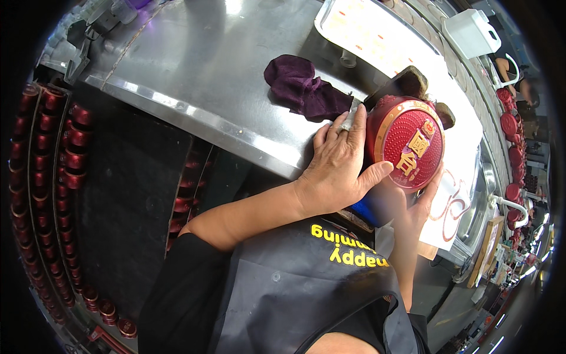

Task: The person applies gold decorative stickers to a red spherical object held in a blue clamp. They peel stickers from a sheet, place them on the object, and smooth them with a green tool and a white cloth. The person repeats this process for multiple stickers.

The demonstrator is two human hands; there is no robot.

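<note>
Right of the purple cloth (298, 88), our grip of left hand (337, 164) and right hand (414, 207) grasps the red round piece (402, 137), which we should support evenly, sparing its golden ornament (420, 144).

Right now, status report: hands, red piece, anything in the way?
Left hand against left side of red drum-shaped piece; right hand at its near right edge. Gold characters facing camera. Purple cloth close left, not covering it.
</note>
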